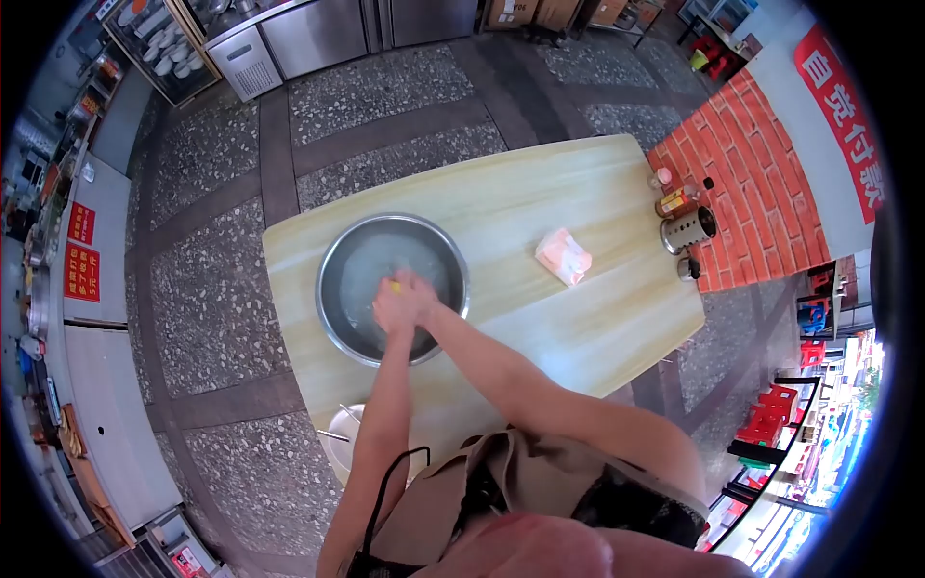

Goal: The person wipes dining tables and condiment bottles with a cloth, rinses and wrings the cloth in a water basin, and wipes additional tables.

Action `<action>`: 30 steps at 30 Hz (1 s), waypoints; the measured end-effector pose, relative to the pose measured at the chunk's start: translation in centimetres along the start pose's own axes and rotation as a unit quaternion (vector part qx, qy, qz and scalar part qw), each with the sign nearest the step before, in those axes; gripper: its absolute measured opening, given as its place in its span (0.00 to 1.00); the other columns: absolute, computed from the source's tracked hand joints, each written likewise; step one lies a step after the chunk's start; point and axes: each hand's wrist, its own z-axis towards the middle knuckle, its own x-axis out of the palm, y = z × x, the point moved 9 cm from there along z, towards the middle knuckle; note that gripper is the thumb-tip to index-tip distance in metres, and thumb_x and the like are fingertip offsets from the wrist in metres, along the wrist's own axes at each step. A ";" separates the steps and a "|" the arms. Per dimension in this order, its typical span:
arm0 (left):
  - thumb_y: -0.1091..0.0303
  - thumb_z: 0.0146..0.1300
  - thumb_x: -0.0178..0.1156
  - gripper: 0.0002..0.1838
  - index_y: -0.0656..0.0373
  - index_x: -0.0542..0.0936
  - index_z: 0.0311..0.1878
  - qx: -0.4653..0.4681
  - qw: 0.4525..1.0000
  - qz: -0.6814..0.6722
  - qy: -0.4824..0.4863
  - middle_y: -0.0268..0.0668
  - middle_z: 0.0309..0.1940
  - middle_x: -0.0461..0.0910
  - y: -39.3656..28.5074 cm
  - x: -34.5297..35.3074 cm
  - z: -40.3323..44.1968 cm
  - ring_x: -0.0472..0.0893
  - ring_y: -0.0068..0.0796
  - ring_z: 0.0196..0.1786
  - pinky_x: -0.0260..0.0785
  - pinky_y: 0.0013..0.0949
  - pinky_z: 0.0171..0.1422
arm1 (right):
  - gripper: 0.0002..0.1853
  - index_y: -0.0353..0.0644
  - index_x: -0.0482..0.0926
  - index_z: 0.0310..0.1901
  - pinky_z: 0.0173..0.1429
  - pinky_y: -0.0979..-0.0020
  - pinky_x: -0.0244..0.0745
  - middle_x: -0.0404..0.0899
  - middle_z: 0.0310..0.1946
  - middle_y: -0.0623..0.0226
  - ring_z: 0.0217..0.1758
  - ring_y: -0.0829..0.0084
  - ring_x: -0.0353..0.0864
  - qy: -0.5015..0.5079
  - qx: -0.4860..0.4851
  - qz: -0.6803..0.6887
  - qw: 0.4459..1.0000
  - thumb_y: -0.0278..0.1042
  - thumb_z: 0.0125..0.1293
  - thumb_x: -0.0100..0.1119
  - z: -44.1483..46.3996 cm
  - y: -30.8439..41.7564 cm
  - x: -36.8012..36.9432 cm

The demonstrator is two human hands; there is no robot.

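A large round steel basin (328, 315) with cloudy water (395, 243) in it stands on the left part of the table. Over the water, inside the rim, my left hand (391, 308) and my right hand (418, 294) are pressed together with their fingers closed. A small yellow thing (396, 287) shows between them; most of it is hidden, and its kind cannot be made out. Near my left forearm sits a white bowl (339, 424) with thin metal utensils (333, 436) lying across it.
A pink and white packet (564, 257) lies on the pale table (511, 202). Sauce bottles (677, 200) and a perforated metal holder (687, 231) stand at its right end by a brick-patterned panel (747, 173). Steel cabinets (313, 43) line the far side, and red stools (768, 419) are at right.
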 end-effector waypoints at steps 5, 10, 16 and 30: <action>0.44 0.63 0.48 0.26 0.55 0.76 0.51 0.076 0.987 0.141 -0.008 0.45 0.59 0.69 2.8 -0.1 3.8 0.68 0.49 0.61 0.63 0.49 0.60 | 0.26 0.34 0.80 0.43 0.50 0.62 0.74 0.81 0.43 0.51 0.45 0.60 0.81 -0.270 0.048 -0.245 0.930 0.53 0.61 0.53 -3.3 6.1 -4.2; 0.45 0.63 0.50 0.30 0.56 0.69 0.62 0.085 0.953 0.291 -0.017 0.46 0.69 0.54 4.5 0.7 4.0 0.57 0.45 0.70 0.57 0.54 0.65 | 0.32 0.32 0.81 0.42 0.54 0.63 0.72 0.82 0.39 0.49 0.47 0.58 0.82 -0.148 0.026 -0.353 0.923 0.60 0.54 0.59 0.5 3.8 -5.5; 0.66 0.57 0.56 0.28 0.56 0.68 0.64 0.011 1.000 0.008 0.010 0.55 0.64 0.56 7.0 4.8 6.1 0.62 0.51 0.64 0.58 0.47 0.67 | 0.34 0.37 0.72 0.58 0.49 0.63 0.76 0.80 0.45 0.56 0.44 0.59 0.82 -0.111 0.071 -0.081 0.988 0.57 0.58 0.57 0.8 -0.7 -1.7; 0.62 0.51 0.68 0.16 0.61 0.74 0.34 0.098 0.943 -0.303 -0.093 0.40 0.34 0.76 3.9 2.3 4.0 0.75 0.34 0.38 0.67 0.38 0.44 | 0.20 0.42 0.79 0.40 0.42 0.63 0.76 0.81 0.33 0.62 0.36 0.68 0.81 -0.101 0.087 0.089 0.987 0.52 0.61 0.52 2.5 -2.6 -0.6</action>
